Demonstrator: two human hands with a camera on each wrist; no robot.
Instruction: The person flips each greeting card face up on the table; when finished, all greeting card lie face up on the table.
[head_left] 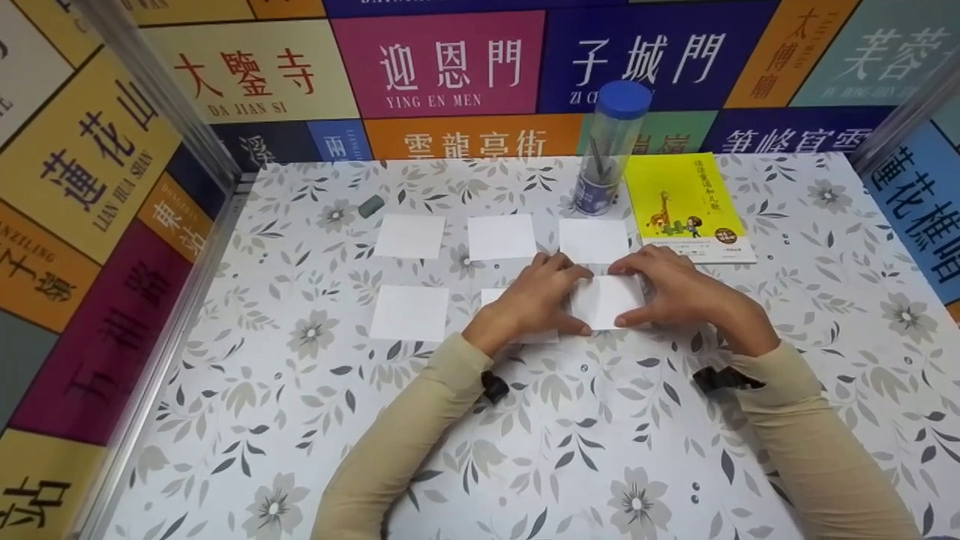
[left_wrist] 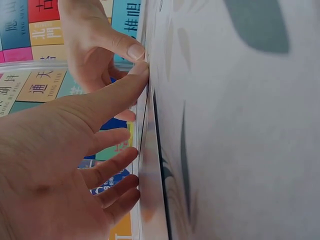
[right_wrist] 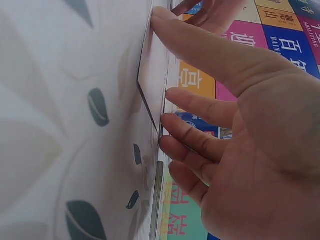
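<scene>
A square white sheet of paper [head_left: 609, 301] lies on the patterned tabletop between both hands in the head view. My left hand [head_left: 534, 294] has its thumb and fingertips at the sheet's left side, and its forearm side overlaps another white square [head_left: 536, 337], partly hidden. At the right side of the sheet, my right hand [head_left: 679, 289] touches the near edge with its thumb and the far edge with its fingers. Both wrist views show the fingers extended or gently bent, tips down on the surface. In the right wrist view, the sheet [right_wrist: 152, 75] lies under the thumb and fingertips.
More white squares lie in rows: three at the back, including one [head_left: 501, 237] in the middle, and one [head_left: 410, 312] at front left. A clear blue-lidded tube [head_left: 600, 161], a yellow book [head_left: 682, 195] and a small dark green cylinder [head_left: 371, 206] stand or lie behind. Printed panels enclose the table.
</scene>
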